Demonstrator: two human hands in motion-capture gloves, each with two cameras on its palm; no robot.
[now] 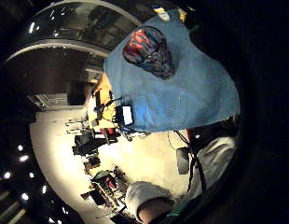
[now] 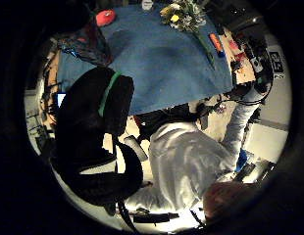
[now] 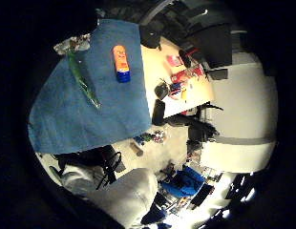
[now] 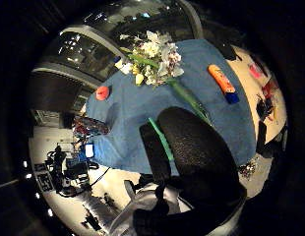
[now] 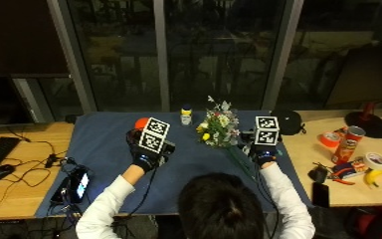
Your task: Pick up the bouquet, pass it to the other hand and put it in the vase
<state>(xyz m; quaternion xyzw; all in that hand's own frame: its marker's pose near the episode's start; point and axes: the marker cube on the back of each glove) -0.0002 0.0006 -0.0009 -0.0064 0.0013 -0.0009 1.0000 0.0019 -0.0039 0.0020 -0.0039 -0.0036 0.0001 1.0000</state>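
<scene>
A frilly bouquet (image 5: 219, 128) with long green stems lies on the blue cloth (image 5: 105, 144) between both hands, finger positions unclear.

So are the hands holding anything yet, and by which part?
Nothing is held. The bouquet lies on the blue cloth, with both the left hand and right hand above the cloth.

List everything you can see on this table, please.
cloth: one, blue, spread over the wooden table
bouquet: one, white and yellow flowers, lying on the cloth between the hands
vase: one, patterned, on the cloth, left hand's side
small bottle: one, white, yellow cap, cloth's far edge
can: one, red, bare wood at right
banana: one, yellow, right end
left hand, right hand: black gloves, above the cloth, holding nothing
</scene>
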